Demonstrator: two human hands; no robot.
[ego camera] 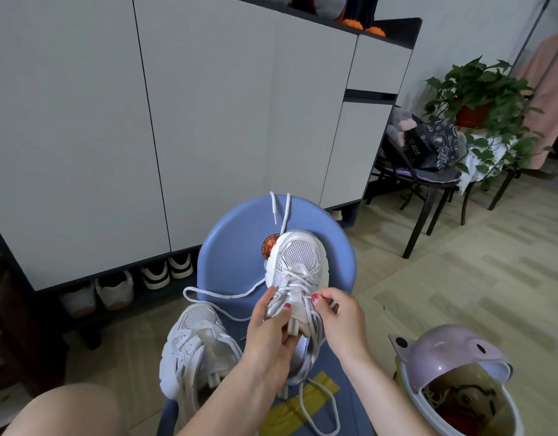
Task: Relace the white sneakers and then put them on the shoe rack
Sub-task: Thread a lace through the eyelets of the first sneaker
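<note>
Head view: left hand [273, 328] is gripping the white mesh sneaker [298, 272] on the blue stool [236, 247], right fingers [323, 302] are pinching its lace [306, 298]; second sneaker [196, 344] is lying alongside.

Stool [240, 234] top free past toe; bin [454, 372] blocks right.

The left hand [273, 328] covers the tongue and inner side of the held sneaker [298, 272], and its heel is hidden behind both wrists. The second sneaker [196, 350] loses its heel behind the left forearm. The shoes [139, 284] under the cabinet [208, 121] sit in shadow (too dim to count surely). The bin [454, 382] is cut by the bottom edge.
</note>
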